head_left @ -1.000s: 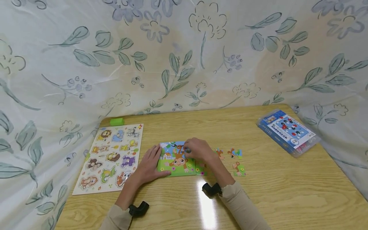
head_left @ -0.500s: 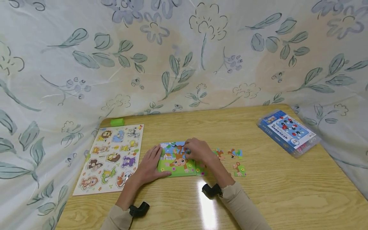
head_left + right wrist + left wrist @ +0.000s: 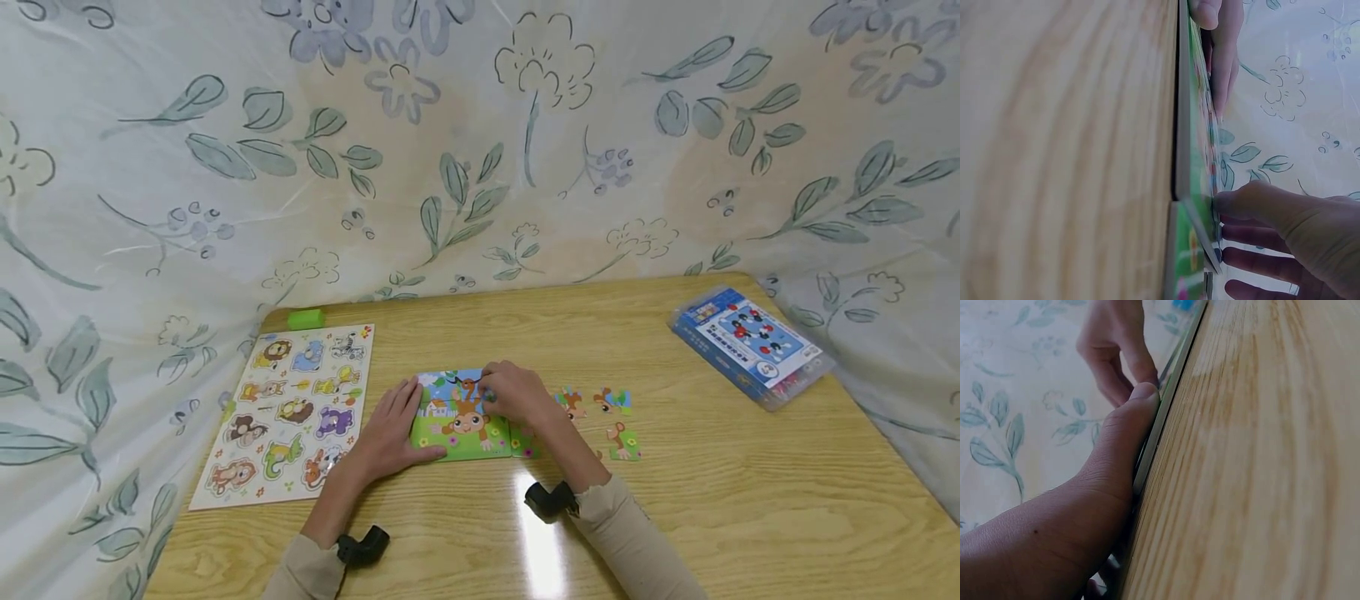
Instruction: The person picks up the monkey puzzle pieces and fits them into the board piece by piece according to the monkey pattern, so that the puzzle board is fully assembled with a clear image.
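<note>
A monkey jigsaw puzzle (image 3: 431, 446) lies flat in the middle of the table. My left hand (image 3: 388, 427) rests along its left side, fingers stretched out, thumb on the front edge. At the puzzle's upper right, my right hand (image 3: 516, 390) pinches a puzzle piece between bent fingers and thumb; the hand mostly hides that piece. The right wrist view has the right thumb and fingertips against the puzzle's surface (image 3: 1199, 156). Loose puzzle pieces (image 3: 625, 443) lie to the right, some partly behind the right forearm. One green piece (image 3: 525, 442) adjoins the puzzle's lower right edge.
A white animal board (image 3: 281, 412) lies left of the puzzle, close to the left hand. Behind it is a green block (image 3: 305, 318). A clear box with a blue label (image 3: 753, 342) lies at the back right. Flowered cloth (image 3: 525, 167) hangs behind the wooden table (image 3: 750, 500).
</note>
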The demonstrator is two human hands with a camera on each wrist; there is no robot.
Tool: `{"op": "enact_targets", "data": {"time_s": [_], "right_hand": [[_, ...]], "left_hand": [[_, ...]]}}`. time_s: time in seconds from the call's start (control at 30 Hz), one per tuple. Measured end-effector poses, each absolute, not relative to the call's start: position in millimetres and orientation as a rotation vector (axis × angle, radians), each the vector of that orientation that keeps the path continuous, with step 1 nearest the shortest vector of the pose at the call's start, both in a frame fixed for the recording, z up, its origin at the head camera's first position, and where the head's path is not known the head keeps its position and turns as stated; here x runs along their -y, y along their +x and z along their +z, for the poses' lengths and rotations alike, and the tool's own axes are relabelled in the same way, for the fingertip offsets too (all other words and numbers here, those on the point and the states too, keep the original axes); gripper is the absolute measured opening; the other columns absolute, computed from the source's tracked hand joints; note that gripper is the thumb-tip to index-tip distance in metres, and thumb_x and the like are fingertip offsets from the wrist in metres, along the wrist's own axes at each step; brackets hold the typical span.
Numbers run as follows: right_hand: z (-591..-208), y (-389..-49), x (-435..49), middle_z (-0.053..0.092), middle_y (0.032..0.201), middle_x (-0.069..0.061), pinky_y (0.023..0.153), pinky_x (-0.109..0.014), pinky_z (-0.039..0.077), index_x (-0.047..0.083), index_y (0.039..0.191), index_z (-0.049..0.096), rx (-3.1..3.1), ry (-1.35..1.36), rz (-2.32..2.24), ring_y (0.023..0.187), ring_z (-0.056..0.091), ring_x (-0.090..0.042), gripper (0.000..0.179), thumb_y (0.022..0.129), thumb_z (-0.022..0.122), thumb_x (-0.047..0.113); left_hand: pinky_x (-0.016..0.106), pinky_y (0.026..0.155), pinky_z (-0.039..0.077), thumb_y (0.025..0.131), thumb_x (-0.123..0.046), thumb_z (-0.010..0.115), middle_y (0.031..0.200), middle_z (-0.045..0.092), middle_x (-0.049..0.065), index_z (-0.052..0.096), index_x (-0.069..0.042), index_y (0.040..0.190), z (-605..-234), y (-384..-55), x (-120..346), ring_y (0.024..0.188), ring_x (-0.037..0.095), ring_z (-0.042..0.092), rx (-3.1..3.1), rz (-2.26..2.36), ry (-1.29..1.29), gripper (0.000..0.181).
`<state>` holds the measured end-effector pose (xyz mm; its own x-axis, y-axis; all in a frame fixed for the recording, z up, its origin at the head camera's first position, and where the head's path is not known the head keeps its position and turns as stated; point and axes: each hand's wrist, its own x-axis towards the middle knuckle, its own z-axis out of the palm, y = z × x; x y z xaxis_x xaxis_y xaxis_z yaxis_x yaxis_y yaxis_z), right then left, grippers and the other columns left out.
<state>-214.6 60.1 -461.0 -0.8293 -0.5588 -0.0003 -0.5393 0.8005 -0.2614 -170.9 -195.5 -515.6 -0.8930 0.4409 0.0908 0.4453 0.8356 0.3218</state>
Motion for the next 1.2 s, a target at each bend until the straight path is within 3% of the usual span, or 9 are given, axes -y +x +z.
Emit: {"op": "enact_targets", "data": {"time_s": [0.47,0.63,0.8,0.97,1.2], "right_hand": [[-467.3,-211.1,-64.3,0.065,0.119,-0.001,0.065,-0.029,0.052,0.016,0.104,0.072,-2.941,-0.975,-0.448,0.103,0.058,-0.020,0.015,0.091,0.067,0.023],[-469.2,-214.0,-73.6,0.061,0.130,-0.003,0.082,-0.037,0.056,0.014,0.116,0.069,-2.866,-0.985,-0.529,0.121,0.055,-0.024,0.024,0.094,0.064,0.023],[-466.0,-214.3,-96.5,0.051,0.144,-0.010,0.099,-0.044,0.051,0.009,0.132,0.060,-2.794,-0.955,-0.649,0.134,0.047,-0.031,0.039,0.095,0.062,0.022],[-459.1,-213.6,-121.8,0.046,0.147,-0.018,0.104,-0.049,0.046,0.003,0.139,0.051,-2.780,-0.896,-0.670,0.136,0.044,-0.037,0.049,0.095,0.062,0.020],[-458.9,-205.7,-149.4,0.044,0.146,-0.023,0.106,-0.054,0.043,-0.001,0.142,0.045,-2.753,-0.830,-0.636,0.135,0.041,-0.043,0.068,0.087,0.073,0.028]], "left_hand": [[0.054,0.119,0.023,0.078,-0.071,0.062,0.161,0.021,0.016,0.021,-0.001,0.154,-512.2,-168.6,196.6,0.149,0.036,0.021,3.020,-0.509,-0.724,0.111],[0.052,0.120,0.023,0.078,-0.071,0.062,0.162,0.020,0.015,0.020,-0.002,0.155,-513.9,-170.0,195.8,0.149,0.034,0.020,3.028,-0.481,-0.713,0.111],[0.052,0.121,0.022,0.078,-0.072,0.061,0.162,0.019,0.014,0.019,-0.003,0.155,-515.6,-172.5,194.4,0.150,0.034,0.019,3.039,-0.464,-0.703,0.112],[0.052,0.121,0.022,0.077,-0.072,0.061,0.163,0.018,0.014,0.018,-0.003,0.155,-517.1,-172.4,196.4,0.150,0.034,0.019,3.037,-0.446,-0.699,0.113],[0.052,0.121,0.021,0.077,-0.075,0.058,0.163,0.017,0.015,0.015,-0.003,0.156,-517.6,-171.4,198.6,0.151,0.034,0.017,3.035,-0.467,-0.703,0.116]]}}
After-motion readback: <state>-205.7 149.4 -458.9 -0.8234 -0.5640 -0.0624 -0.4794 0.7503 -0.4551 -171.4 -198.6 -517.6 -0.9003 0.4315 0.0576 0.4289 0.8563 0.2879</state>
